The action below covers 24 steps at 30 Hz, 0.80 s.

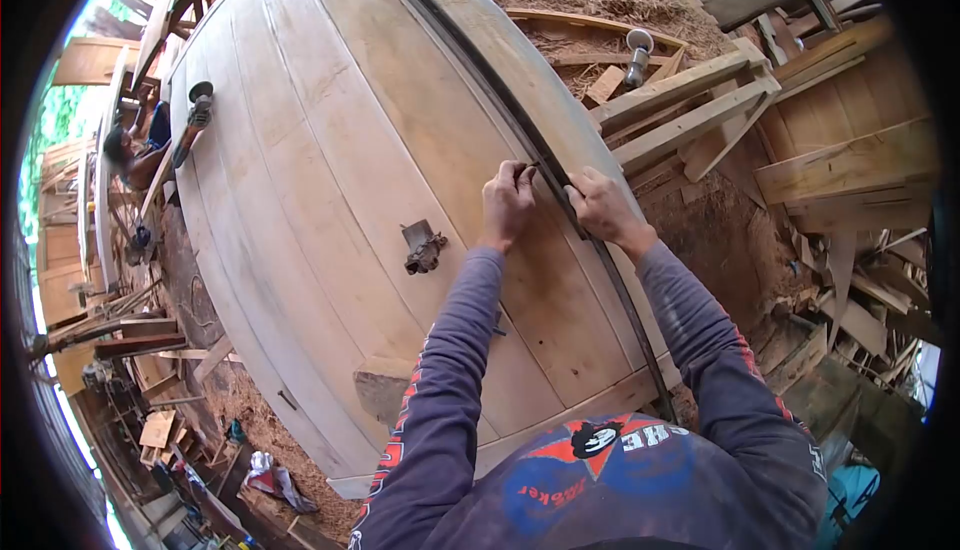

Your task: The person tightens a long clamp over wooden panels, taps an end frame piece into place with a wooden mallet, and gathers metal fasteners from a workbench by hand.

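Dark strip (480,68) touched by right hand (606,212), right of centre; grip cannot be told. Left hand (508,207) pinched closed at centre, contents hidden. Planked surface (300,150) spread beneath.

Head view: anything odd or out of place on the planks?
Mildly: a dark, ragged lump sits at the edge of a flat grey piece on the planks, messy against pale wood. Near the left hand, a brownish stain darkens them; cause unclear.
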Motion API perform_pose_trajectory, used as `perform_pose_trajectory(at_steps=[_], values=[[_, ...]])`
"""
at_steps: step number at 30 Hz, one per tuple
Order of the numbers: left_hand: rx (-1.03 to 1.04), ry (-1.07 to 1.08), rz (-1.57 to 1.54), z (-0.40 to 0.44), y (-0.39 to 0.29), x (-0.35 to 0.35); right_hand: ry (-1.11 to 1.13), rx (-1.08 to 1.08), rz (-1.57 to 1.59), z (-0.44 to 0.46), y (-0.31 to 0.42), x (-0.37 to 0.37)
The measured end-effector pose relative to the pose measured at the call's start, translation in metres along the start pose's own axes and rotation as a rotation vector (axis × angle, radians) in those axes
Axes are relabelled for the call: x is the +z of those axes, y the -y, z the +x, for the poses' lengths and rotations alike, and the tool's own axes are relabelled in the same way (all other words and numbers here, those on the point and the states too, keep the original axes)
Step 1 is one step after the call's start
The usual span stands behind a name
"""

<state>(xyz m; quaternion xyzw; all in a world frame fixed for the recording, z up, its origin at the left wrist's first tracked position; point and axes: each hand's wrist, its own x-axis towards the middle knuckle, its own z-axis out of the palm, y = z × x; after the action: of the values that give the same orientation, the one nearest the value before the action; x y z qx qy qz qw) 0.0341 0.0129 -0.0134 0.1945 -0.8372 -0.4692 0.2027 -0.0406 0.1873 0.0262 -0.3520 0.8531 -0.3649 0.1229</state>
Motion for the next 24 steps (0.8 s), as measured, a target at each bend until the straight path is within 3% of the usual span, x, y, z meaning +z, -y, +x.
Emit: perform_pose_trajectory(at_steps=[12,14,21,23,24], values=[[0.039,0.004,0.027,0.011,-0.012,0.02,0.057,-0.03,0.111,0.013,-0.02,-0.029],[0.159,-0.031,0.019,0.012,-0.01,0.02,0.068,-0.012,0.12,0.012,-0.023,-0.029],[0.183,-0.059,0.043,0.012,-0.012,0.019,0.108,-0.041,0.145,0.015,-0.026,-0.035],[-0.243,0.112,-0.221,0.016,-0.016,0.013,0.19,-0.001,0.137,0.018,-0.022,-0.04],[-0.234,0.12,-0.227,0.02,-0.011,0.01,0.179,0.004,0.13,0.018,-0.021,-0.039]])
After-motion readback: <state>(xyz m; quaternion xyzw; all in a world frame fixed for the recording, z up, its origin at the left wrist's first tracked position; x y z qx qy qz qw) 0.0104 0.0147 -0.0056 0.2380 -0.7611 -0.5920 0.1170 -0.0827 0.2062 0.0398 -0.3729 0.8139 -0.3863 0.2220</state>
